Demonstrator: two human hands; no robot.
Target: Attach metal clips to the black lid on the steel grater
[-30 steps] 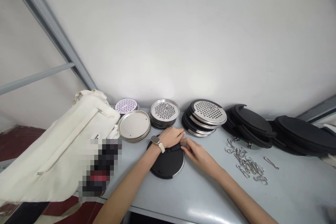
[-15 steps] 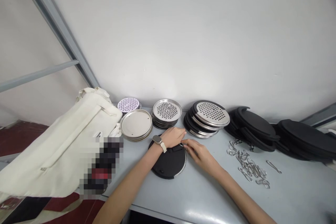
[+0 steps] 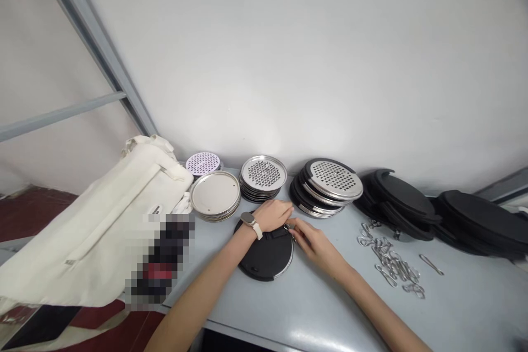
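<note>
We note one black disc [image 3: 264, 257] with a steel rim lying flat on the surface [image 3: 330, 308], in front of the row of stacks and apart from them. Our left hand [image 3: 270, 215], with a pale-strapped watch [image 3: 248, 220] at the wrist, lies palm down over the disc's upper edge; we cannot tell whether it grips or only presses. Our right hand [image 3: 310, 241] is closed, thumb and fingers together, on a small wire clip [image 3: 287, 226] at the disc's edge, the clip mostly hidden by the fingers.

Progress, as we judge it: only this disc is out on its own with a clip at it. Still stacked are the plain steel discs [image 3: 214, 195], two piles of perforated steel plates [image 3: 263, 173] [image 3: 332, 180], and two piles of black discs [image 3: 398, 203] [image 3: 480, 221]. A heap of loose clips [image 3: 390, 261] lies to the right, with one stray clip [image 3: 431, 264] beside it.

A cream canvas bag [image 3: 103, 220] lies at the left end, by a pixelated patch [image 3: 160, 261]. Behind are a white wall [image 3: 289, 66] and a grey metal rail [image 3: 94, 49], with a red floor [image 3: 33, 212] far left
</note>
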